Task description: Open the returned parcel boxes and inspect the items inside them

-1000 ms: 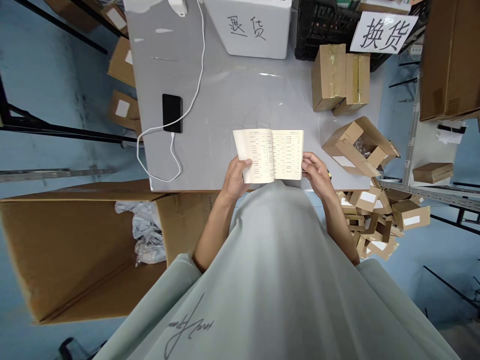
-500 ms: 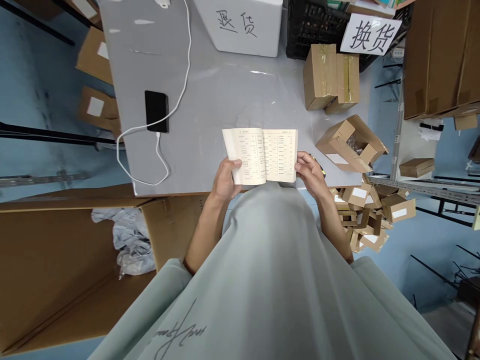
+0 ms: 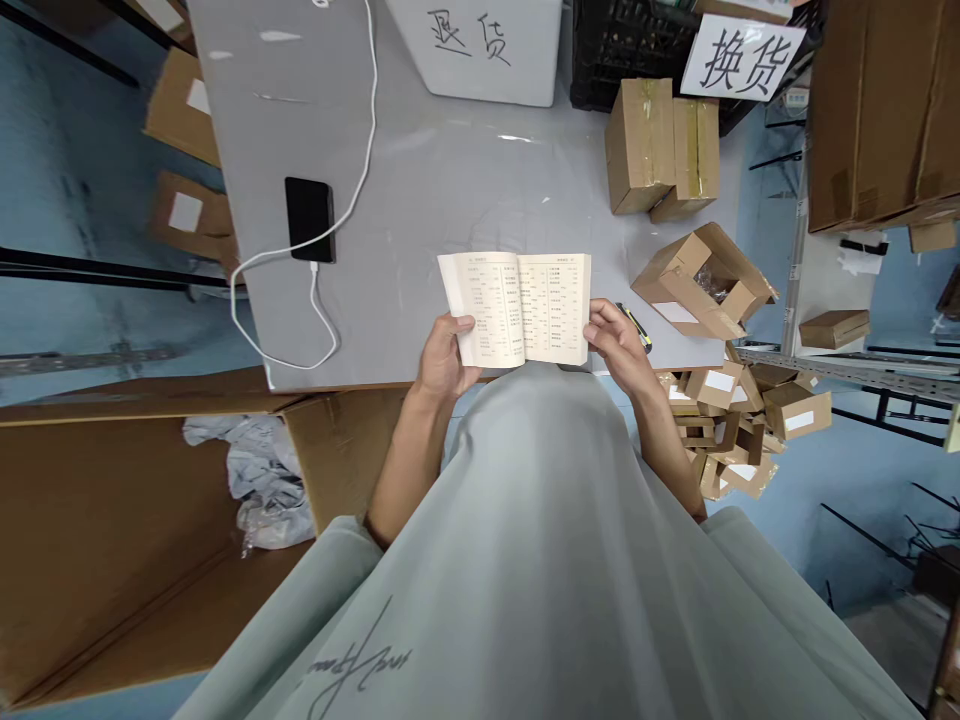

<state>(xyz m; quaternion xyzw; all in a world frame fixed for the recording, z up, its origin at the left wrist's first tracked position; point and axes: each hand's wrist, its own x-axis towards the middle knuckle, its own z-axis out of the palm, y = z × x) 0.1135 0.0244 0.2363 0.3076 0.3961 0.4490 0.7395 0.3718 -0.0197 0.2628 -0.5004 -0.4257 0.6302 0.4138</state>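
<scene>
An open book (image 3: 519,310) with printed columns on both pages is held over the front edge of the grey table (image 3: 420,200). My left hand (image 3: 444,358) grips its left side, thumb on the page and the other fingers hidden beneath. At the right edge, my right hand (image 3: 616,340) pinches the book between thumb and fingers. A box cutter (image 3: 636,328) with yellow and black parts lies just beyond my right hand, partly hidden by it.
On the table are a black phone (image 3: 309,218) with a white cable (image 3: 367,160), a white bin (image 3: 487,60), a black crate (image 3: 622,50), two taped boxes (image 3: 641,150) and an opened carton (image 3: 697,285). A large carton (image 3: 112,540) stands at left; small boxes (image 3: 731,430) are piled at right.
The book and both hands have shifted slightly left in view. More of the box cutter now shows beside my right hand. The same spread of pages stays open.
</scene>
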